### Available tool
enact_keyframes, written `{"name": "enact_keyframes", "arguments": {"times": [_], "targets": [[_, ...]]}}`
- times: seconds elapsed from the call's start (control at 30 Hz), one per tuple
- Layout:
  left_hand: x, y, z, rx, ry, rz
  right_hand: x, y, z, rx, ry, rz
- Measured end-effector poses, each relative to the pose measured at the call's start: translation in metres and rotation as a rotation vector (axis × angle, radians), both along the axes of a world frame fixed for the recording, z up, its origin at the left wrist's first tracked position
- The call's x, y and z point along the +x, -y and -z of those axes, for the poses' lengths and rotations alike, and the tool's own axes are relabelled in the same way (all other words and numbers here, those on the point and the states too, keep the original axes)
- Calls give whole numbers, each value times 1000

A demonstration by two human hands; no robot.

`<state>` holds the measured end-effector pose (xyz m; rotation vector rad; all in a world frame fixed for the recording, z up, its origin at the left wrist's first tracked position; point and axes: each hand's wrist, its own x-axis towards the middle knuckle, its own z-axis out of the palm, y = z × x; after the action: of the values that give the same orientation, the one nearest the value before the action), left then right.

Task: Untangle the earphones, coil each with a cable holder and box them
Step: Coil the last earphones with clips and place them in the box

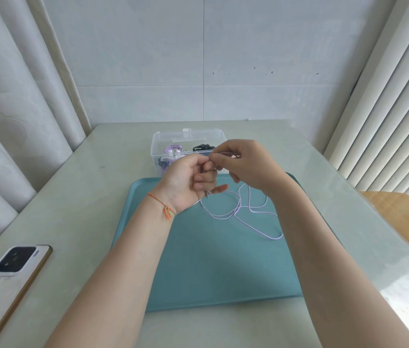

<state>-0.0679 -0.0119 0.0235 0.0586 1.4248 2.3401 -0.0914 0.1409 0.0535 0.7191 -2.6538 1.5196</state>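
A lilac earphone cable lies in loose loops on the teal tray, its upper end rising into my hands. My left hand, fingers curled, grips the cable above the tray's far edge. My right hand pinches the same cable just beside the left fingertips. Behind the hands stands a clear plastic box holding a coiled lilac earphone and a coiled black one. The cable's earbuds are hidden by my hands.
A phone lies face down at the table's front left edge. Curtains hang at the left and ribbed panels at the right. A wooden chair seat shows beyond the table's right edge.
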Motion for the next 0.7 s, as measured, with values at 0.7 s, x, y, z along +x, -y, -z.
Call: {"name": "enact_keyframes", "arguments": {"times": [0.7], "targets": [[6, -3, -3, -83, -64, 76, -5, -3, 4, -149, 62, 13]]}}
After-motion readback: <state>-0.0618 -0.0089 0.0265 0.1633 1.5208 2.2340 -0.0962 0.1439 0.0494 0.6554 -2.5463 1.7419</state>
